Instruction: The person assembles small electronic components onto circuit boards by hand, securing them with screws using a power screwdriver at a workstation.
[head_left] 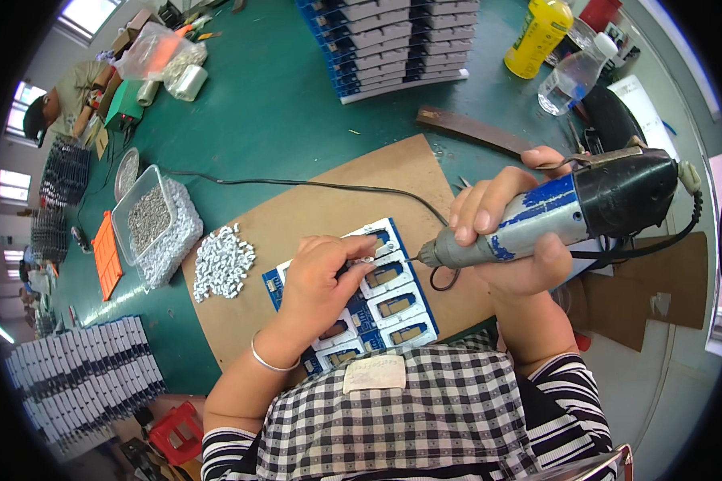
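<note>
My right hand (517, 268) is wrapped around an electric screwdriver (541, 216) with a worn silver-and-blue body and a black rear end. Its chuck and thin bit point left, the tip close to my left fingers. Below the tip lies a blue circuit board (364, 314) carrying several white plastic frames (413, 301) with oblong openings. My left hand (317, 276) is over the board, thumb and fingers pinched together at a frame's edge. A tiny pale thing shows at the fingertips, too small to name. My left hand and forearm hide part of the board.
A brown board (297, 220) lies under the work on the green table (249, 96). To the left are a heap of small white parts (223, 263), a clear tub (146, 212) of tiny metal pieces and an orange tray (107, 256). Stacked boards (393, 48), a dark bar (473, 131) and bottles (573, 78) stand beyond.
</note>
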A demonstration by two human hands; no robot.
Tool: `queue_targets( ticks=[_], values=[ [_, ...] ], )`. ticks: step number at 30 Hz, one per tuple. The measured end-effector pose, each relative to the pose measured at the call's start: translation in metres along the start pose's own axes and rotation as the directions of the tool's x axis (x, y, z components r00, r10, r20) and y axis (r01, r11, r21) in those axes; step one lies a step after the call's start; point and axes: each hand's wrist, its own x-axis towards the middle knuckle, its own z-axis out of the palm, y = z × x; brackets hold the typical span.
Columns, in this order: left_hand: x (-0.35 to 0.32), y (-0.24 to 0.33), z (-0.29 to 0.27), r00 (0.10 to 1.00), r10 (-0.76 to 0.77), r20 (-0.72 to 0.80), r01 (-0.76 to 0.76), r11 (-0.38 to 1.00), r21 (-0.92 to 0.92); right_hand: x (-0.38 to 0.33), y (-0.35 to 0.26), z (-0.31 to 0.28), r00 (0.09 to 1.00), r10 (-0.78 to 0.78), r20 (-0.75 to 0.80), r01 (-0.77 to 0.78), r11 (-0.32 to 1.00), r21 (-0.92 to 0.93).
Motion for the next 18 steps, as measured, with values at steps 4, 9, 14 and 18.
queue_targets(
  ticks=[4, 9, 14, 18],
  values=[
    [0.0, -0.006, 0.011, 0.983, 0.182, 0.008, -0.181, 0.975, 0.13, -0.004, -0.007, -0.003, 1.0, 0.012, 0.014, -0.012, 0.998, 0.057],
    [0.002, -0.002, 0.018, 0.982, 0.185, -0.035, -0.174, 0.964, 0.202, -0.009, -0.003, -0.009, 0.999, 0.029, -0.02, -0.027, 0.994, 0.11],
    [0.001, 0.004, 0.021, 0.992, 0.129, 0.001, -0.124, 0.949, 0.288, -0.009, -0.002, -0.011, 0.999, 0.035, -0.025, -0.033, 0.995, 0.09],
    [0.001, 0.001, 0.023, 0.982, 0.187, 0.0, -0.176, 0.922, 0.345, -0.009, -0.002, -0.013, 0.999, 0.027, -0.03, -0.025, 0.997, 0.072]
  ],
)
